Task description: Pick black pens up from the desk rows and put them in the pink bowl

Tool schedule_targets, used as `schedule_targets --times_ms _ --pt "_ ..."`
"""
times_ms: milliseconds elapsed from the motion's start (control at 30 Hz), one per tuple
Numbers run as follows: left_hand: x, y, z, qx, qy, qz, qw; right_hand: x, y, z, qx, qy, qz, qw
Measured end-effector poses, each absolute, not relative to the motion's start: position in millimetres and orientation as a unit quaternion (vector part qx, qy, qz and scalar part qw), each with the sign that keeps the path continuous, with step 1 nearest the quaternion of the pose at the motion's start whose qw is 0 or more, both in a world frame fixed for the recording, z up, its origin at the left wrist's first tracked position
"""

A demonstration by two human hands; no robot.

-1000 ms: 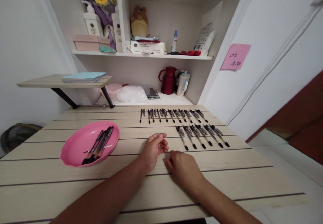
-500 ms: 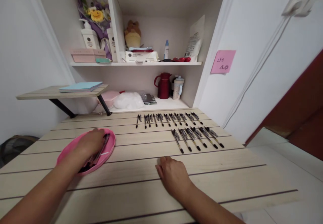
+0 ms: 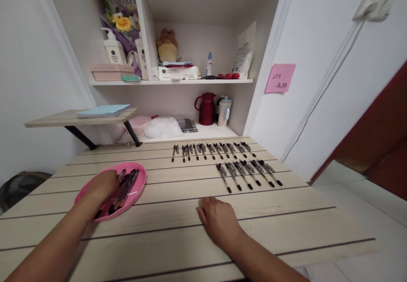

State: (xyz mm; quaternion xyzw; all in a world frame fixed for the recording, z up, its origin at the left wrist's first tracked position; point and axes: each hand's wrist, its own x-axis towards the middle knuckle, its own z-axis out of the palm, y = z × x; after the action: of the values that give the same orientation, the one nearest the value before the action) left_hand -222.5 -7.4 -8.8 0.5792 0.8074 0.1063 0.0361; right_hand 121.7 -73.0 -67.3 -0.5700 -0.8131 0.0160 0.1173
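Pens [image 3: 251, 173] lie in two rows on your table [image 3: 165, 214]; on a dial centred on the table's middle, you have six in the nearer row [image 3: 237, 174] at about two o'clock and, going by their dark ends, eleven in the farther row [image 3: 211, 151] at one. Your one pink bowl [image 3: 140, 182] sits at nine, with more pens [image 3: 125, 191] inside, overlapping too much to count, and one white stick [image 3: 132, 193] beside them. Your left arm [image 3: 54, 239] reaches in from seven o'clock, the left hand [image 3: 103, 184] back-up inside the bowl; its fingers are hidden, so whether they grip a pen cannot be told. Your right hand [image 3: 218, 216] rests on the table at four, back up, fingers bent under; how far it is closed does not show.
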Motion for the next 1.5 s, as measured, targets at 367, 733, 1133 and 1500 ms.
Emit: schedule_targets --times_ms 367,733,1133,1500 --pt "-121 -31 19 0.604 0.635 0.429 0.218 126 -65 -72 -0.560 -0.808 0.076 0.170" --pt "-5 -45 -60 0.339 0.407 0.522 0.669 91 -22 -46 -0.411 -0.488 0.579 0.508" --pt "-6 -52 -67 0.379 0.428 0.454 0.684 84 -24 -63 -0.422 -0.380 0.611 0.551" --pt "-11 -48 -72 0.377 0.397 0.411 0.729 108 3 -57 -0.451 -0.377 0.520 0.619"
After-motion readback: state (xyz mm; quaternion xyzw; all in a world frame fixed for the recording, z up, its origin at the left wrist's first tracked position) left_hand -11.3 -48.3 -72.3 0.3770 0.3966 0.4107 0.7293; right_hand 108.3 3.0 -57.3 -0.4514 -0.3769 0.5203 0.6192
